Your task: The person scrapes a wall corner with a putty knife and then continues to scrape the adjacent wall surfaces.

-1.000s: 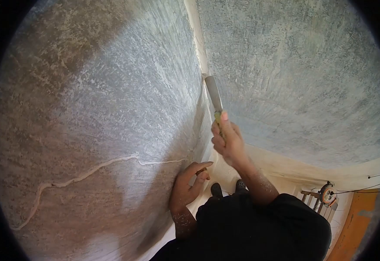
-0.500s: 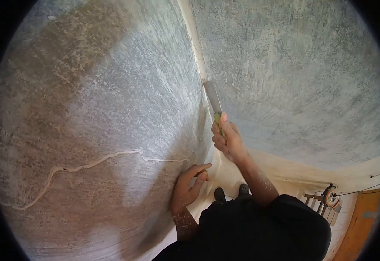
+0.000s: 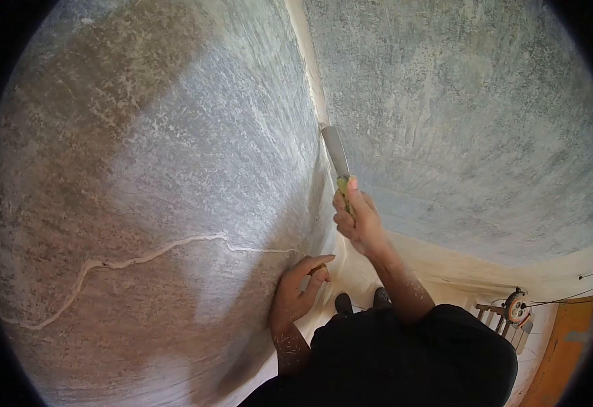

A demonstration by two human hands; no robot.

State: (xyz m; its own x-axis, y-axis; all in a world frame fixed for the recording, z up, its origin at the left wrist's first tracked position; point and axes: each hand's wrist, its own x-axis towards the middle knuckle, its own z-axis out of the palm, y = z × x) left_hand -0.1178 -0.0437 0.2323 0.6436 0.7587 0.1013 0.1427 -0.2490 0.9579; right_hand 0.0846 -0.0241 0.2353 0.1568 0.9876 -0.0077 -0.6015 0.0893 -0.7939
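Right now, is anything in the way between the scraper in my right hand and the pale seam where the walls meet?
Nothing visible is in the way. The scraper in your right hand has its blade's end right at the pale seam. Your left hand is lower down, off to the side.

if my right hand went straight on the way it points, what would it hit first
Probably the pale strip in the corner between the walls: the scraper in the right hand points there, its tip at or near it, though depth is unclear.
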